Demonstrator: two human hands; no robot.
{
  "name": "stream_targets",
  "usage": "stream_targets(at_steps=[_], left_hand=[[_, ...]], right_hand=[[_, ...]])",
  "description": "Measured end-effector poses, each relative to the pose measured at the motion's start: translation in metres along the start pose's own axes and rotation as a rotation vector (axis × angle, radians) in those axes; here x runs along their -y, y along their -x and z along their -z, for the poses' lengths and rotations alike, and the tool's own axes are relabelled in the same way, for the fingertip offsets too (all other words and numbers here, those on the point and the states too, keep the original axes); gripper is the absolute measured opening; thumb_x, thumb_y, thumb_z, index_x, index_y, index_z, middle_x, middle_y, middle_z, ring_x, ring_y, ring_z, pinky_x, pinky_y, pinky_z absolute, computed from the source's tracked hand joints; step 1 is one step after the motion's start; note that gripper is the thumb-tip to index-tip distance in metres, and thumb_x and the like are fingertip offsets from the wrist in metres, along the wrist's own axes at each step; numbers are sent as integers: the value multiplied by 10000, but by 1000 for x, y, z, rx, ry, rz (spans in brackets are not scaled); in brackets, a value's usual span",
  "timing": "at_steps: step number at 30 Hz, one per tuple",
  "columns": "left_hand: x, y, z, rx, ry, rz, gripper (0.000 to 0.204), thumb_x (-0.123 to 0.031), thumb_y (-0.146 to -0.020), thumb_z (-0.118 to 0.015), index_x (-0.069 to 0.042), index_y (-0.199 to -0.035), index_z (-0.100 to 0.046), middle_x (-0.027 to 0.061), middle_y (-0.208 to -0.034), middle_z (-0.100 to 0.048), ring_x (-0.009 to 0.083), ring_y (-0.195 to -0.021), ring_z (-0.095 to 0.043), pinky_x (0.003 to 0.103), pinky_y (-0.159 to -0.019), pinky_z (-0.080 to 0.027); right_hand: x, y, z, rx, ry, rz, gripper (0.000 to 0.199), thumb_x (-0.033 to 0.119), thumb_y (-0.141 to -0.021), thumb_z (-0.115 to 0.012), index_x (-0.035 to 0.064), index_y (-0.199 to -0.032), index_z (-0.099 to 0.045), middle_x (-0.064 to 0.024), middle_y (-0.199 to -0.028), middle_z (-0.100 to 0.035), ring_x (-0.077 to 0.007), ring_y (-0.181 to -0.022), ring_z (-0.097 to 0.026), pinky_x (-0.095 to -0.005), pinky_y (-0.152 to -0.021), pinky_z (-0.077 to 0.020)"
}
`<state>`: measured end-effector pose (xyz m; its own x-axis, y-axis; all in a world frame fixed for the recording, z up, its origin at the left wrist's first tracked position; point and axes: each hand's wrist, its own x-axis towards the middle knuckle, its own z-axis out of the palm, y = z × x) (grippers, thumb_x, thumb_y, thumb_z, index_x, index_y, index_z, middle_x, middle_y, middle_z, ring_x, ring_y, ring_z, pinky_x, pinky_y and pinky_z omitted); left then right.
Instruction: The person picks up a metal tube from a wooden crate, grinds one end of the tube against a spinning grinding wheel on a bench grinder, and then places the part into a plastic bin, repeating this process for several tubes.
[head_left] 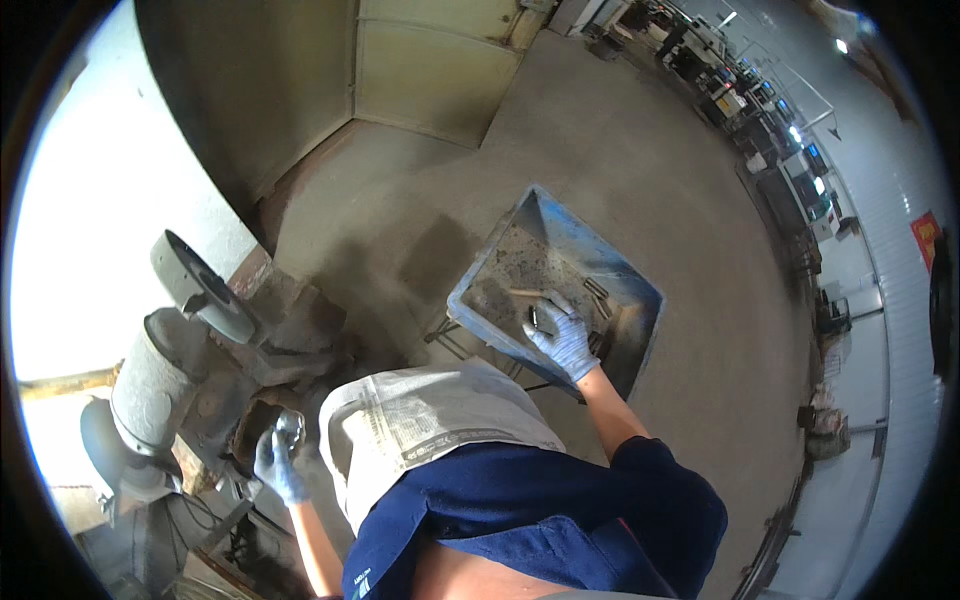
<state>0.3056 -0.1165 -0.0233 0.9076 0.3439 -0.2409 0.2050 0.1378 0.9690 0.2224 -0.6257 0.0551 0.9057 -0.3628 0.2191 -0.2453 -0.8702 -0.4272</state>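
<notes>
One shiny, rounded part (291,426) is sitting clamped in the left hand's (279,464) fingers near the grey machine (152,398); the right hand's (566,336) fingers are pinching a dark part (532,317) inside the scuffed, rectangular blue bin (497,338), near elongated pieces (598,298).

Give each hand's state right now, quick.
Left hand: closed, holding a shiny piece.
Right hand: curled by a dark piece in the blue bin; whether gripping cannot be told.

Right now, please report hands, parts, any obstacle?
Left hand holding shiny piece. Right hand over blue bin, grip unclear. Dark parts in bin. No obstruction visible.
</notes>
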Motion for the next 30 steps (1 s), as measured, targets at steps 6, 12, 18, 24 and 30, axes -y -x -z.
stream_targets(at_steps=[6, 12, 18, 24, 30], left_hand=[[-6, 7, 36, -120, -285, -151, 178, -76, -832, -648, 38, -968, -650, 82, -866, -663, 137, -798, -606, 270, -757, -483], [-8, 31, 93, -95, -528, -104, 192, -180, -833, -625, -29, -942, -670, 94, -845, -672, 161, -751, -613, 294, -705, -484], [33, 162, 226, -698, -737, 32, 209, -221, -802, -632, -43, -902, -677, 130, -849, -681, 214, -750, -658, 318, -705, -501], [37, 397, 237, -1243, -785, 277, 167, -176, -781, -621, -45, -856, -692, 113, -753, -681, 174, -660, -645, 296, -631, -493], [61, 439, 265, -1238, -774, 714, 313, -219, -787, -646, -34, -1040, -644, 169, -1025, -650, 258, -926, -638, 340, -841, -473]], right_hand=[[-4, -13, -28, -53, 76, -74, 487, 422, -714, -717, 30, -997, -656, -185, -1123, -594, -343, -1035, -565, -425, -902, -444], [159, -49, -74, 160, -695, 552, 275, 180, -806, -647, -50, -956, -632, -187, -1065, -592, -288, -946, -584, -402, -821, -483], [196, -17, -228, 524, -922, 786, 194, -78, -829, -579, -45, -1012, -634, -131, -1051, -609, -198, -879, -615, -298, -784, -539], [214, -53, -159, 816, -868, 783, 175, -64, -831, -571, -51, -993, -635, -129, -1024, -615, -195, -866, -611, -290, -771, -539], [247, -50, -145, 889, -796, 854, 153, -60, -810, -589, -50, -952, -646, -125, -975, -633, -180, -844, -606, -279, -747, -522]])
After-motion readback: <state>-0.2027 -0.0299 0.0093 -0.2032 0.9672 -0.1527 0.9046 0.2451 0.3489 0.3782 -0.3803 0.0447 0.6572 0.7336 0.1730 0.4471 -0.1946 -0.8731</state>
